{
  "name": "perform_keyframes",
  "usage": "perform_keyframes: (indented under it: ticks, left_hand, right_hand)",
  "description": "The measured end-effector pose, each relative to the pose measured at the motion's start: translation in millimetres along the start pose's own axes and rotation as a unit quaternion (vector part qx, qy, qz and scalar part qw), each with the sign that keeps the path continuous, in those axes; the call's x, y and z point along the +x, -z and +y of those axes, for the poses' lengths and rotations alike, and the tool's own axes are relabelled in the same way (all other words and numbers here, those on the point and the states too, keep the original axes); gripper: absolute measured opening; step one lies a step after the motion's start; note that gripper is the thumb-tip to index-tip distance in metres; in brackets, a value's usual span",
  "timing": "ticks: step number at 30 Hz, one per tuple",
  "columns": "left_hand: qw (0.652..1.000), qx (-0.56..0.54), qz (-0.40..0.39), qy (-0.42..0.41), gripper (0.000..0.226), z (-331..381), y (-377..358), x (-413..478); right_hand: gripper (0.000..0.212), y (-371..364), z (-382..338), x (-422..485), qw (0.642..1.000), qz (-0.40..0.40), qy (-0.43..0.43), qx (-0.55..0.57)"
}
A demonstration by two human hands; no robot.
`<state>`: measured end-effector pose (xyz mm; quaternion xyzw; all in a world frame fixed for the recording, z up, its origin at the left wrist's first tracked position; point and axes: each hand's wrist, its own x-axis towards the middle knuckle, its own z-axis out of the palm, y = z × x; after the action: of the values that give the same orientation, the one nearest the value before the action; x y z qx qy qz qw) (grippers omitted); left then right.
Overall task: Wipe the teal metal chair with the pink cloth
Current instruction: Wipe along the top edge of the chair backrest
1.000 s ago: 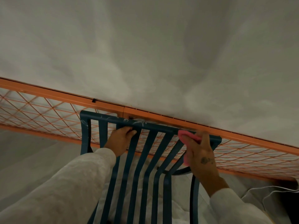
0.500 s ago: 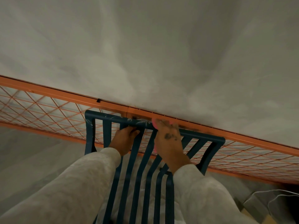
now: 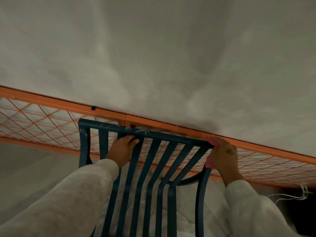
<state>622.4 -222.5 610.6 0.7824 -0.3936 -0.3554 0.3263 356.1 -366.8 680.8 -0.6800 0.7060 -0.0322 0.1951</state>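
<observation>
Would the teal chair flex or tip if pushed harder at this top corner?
Probably stiff: the teal metal chair is built of rigid-looking bars. Tipping seems unlikely while the left hand grips a slat and the right hand holds the pink cloth on the corner. Its open slatted frame is likely fairly light.

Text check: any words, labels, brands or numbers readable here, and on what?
No readable text anywhere.
Dark mark on the right hand, which holds the pink cloth: too blurred to read.
Pale smears on the teal chair's top rail: not letters.
</observation>
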Motion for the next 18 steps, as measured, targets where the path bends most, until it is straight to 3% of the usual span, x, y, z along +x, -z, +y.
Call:
perform_keyframes:
  ticks: [4,7,13,16,18]
  left_hand:
    - [1.000,-0.008,0.005,0.008,0.022,0.8,0.6,-0.1]
    - [0.999,-0.038,0.023,0.008,0.019,1.8,2.2,-5.4]
    - [0.970,-0.087,0.208,0.093,0.009,-17.5,22.3,-16.8]
    - [0.974,-0.057,0.203,0.080,0.013,-21.2,23.5,-14.7]
    - [0.980,-0.050,0.187,0.050,0.018,-22.6,19.5,-16.3]
  right_hand:
    - [0.049,-33.9,-42.2,-32.8,0.991,-0.004,0.128,0.025]
    - [0.045,-46.2,-67.3,-49.5,0.972,-0.008,0.195,0.132]
    - [0.039,-51.4,-80.8,-47.6,0.953,-0.062,0.231,0.184]
    - [0.028,-61.1,-104.1,-59.3,0.937,-0.058,0.278,0.205]
    - [0.031,-72.4,-117.4,-67.3,0.928,-0.072,0.325,0.169]
